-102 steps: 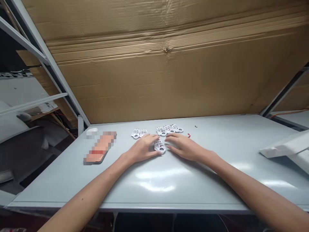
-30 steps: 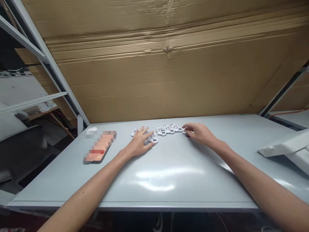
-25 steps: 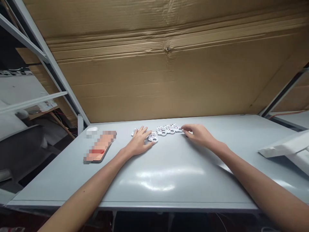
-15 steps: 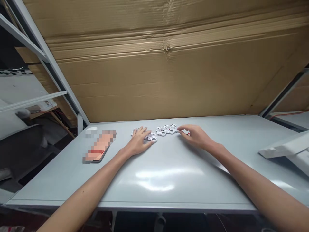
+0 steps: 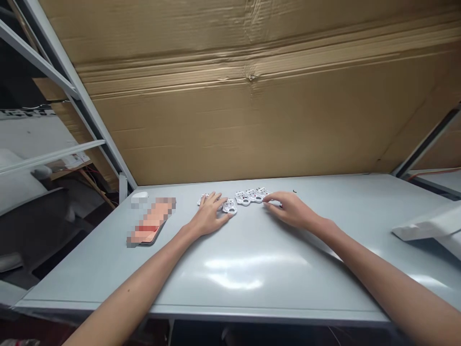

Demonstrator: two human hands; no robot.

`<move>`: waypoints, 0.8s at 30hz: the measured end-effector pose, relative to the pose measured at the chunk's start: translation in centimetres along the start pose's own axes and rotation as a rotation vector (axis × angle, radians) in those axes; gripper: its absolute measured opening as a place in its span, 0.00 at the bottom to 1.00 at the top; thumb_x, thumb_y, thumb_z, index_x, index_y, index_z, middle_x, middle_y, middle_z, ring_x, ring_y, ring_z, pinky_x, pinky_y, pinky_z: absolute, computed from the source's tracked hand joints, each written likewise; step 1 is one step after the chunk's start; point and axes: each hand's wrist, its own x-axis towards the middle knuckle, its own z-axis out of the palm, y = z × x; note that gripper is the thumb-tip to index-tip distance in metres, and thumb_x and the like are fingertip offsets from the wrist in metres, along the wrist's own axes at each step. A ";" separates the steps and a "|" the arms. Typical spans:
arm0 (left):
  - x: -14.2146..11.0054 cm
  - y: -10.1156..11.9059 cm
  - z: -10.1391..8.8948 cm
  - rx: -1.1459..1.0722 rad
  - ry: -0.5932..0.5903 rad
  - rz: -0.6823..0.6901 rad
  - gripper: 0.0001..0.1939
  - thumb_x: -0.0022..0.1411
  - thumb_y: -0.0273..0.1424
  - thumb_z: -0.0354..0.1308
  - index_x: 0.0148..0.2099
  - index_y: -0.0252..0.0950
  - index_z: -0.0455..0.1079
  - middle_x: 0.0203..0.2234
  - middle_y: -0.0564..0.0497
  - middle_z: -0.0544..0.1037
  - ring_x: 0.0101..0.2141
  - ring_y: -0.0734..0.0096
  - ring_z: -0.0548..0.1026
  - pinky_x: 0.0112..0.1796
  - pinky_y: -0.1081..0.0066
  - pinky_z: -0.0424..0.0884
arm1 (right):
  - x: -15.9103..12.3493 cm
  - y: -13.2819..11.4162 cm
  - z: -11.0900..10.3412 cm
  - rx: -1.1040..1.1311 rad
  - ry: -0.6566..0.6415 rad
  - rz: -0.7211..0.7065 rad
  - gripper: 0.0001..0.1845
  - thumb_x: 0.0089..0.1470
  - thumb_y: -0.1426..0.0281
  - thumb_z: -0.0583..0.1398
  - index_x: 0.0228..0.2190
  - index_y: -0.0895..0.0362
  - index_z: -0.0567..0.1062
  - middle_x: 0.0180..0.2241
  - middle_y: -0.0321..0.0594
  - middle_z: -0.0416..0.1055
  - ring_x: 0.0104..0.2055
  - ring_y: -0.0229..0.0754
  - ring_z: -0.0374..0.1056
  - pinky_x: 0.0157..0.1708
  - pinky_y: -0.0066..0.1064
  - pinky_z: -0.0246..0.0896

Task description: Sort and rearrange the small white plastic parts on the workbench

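Mid-frame, steady the white parts (image 5: 229, 203) under the spread left hand (image 5: 208, 217); guide lightly with the curled right hand (image 5: 291, 209), cannot tell if gripping.

Cardboard panel (image 5: 252, 129) behind grey bench (image 5: 230, 245). Pixelated orange slab (image 5: 153, 222) at left, small white item (image 5: 140, 195) beyond. White piece (image 5: 427, 225) far right. Metal frame (image 5: 84, 98) left.

Between the forearms (image 5: 154, 278), a hand could pass over the near part of the table (image 5: 252, 264); side lanes run from the left hand (image 5: 209, 216) to the orange slab (image 5: 153, 220), and from the right hand (image 5: 292, 210) to the white packaging (image 5: 427, 227); small white parts (image 5: 240, 196) obstruct the middle — the cardboard (image 5: 252, 132) walls off the back.
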 end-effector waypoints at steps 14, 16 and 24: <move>0.0 0.1 0.2 0.019 0.025 0.016 0.26 0.69 0.46 0.52 0.63 0.38 0.64 0.64 0.40 0.62 0.66 0.47 0.54 0.64 0.43 0.46 | 0.1 -2.3 2.0 -0.099 -0.136 -0.145 0.33 0.66 0.55 0.48 0.65 0.58 0.60 0.67 0.50 0.56 0.70 0.57 0.44 0.65 0.55 0.48; 0.0 0.1 0.1 0.009 0.032 0.016 0.26 0.68 0.46 0.52 0.63 0.39 0.64 0.64 0.40 0.63 0.66 0.47 0.54 0.64 0.43 0.46 | 0.1 -2.6 2.3 -0.108 -0.197 -0.156 0.35 0.65 0.52 0.48 0.66 0.58 0.57 0.67 0.50 0.54 0.71 0.58 0.40 0.65 0.56 0.45; 0.2 0.0 0.2 0.020 0.027 -0.013 0.27 0.69 0.44 0.52 0.64 0.36 0.63 0.65 0.37 0.61 0.67 0.46 0.52 0.63 0.42 0.46 | 0.0 -3.5 1.5 -0.084 -0.166 -0.277 0.24 0.63 0.60 0.55 0.55 0.58 0.72 0.56 0.54 0.71 0.61 0.59 0.61 0.57 0.53 0.59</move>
